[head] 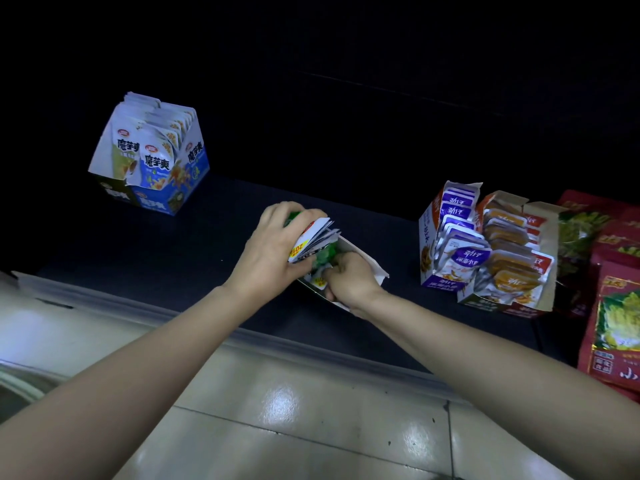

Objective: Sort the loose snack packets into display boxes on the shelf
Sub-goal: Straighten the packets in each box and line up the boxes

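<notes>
Left grip: your left grip (277, 244) is clamped over a sheaf of green-and-white foil snack packets (313, 242). Your fingers curl across its top and your thumb is hidden beneath.
Right grip: your right grip (346, 280) curls down into the open white cardboard display box (375, 268). It is closed on the crumpled green packets (320, 280) standing inside. The fingertips are buried, so you cannot tell how many it pinches.
Where the packets are: the sheaf hangs just over the far end of the box and touches the ones inside. The box sits askew on the dark shelf (173, 244), near its front edge.
Handling: the packets look light, thin and slick. Expect them to slide over each other, as the sheaf is already fanning at its free edges. Squeeze across the flat faces at mid-stack, not at the sealed corners.
Box: it is thin card and probably light enough to skid or buckle when pushed, so keep one hand bracing it.
Step in hand: you seem to be pressing the seated packets aside to make room for the sheaf.
Left neighbour: a blue-and-white display box (194, 164), full of upright pouches, stands well apart.
Right neighbours: a purple-packet box (426, 237) and an orange-packet box (547, 258) stand side by side. Large red bags (616, 313) lie beyond them.
Below: a pale tiled floor (311, 410).
</notes>
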